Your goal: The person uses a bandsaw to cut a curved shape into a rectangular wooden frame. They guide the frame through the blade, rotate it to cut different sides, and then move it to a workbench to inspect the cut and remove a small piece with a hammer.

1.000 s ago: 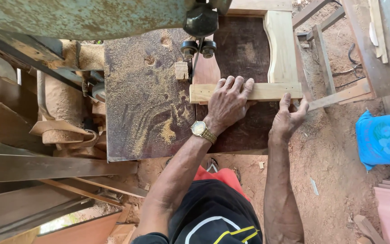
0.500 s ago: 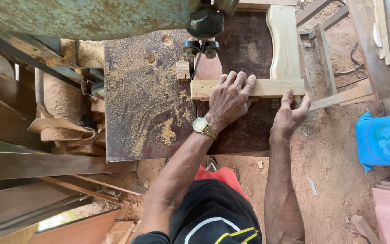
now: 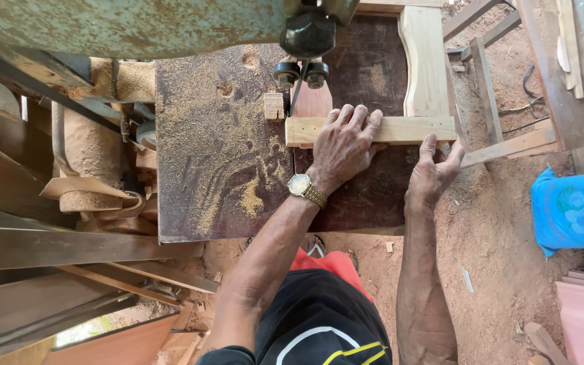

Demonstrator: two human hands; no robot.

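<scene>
A pale wooden frame piece (image 3: 410, 128) lies across the dark, sawdust-strewn band saw table (image 3: 217, 169). Its left end sits right at the blade guide (image 3: 302, 71). My left hand (image 3: 346, 145), with a gold wristwatch, presses flat on the near rail of the frame. At the rail's right end my right hand (image 3: 432, 172) grips it, thumb up against the edge. A shaped pale upright (image 3: 424, 61) of the same frame runs away from me. A small wood offcut (image 3: 274, 105) rests just left of the blade.
The green saw housing (image 3: 123, 23) overhangs the table at the top. Planks and scrap boards (image 3: 69, 250) lean at the left. Wooden slats (image 3: 508, 145) and a cable lie on the dirt floor at the right, beside a blue flowered cloth (image 3: 576, 209).
Both hands and the frame have stayed nearly in place, with the rail's left end edging slightly toward the blade. The view has shifted a little.
</scene>
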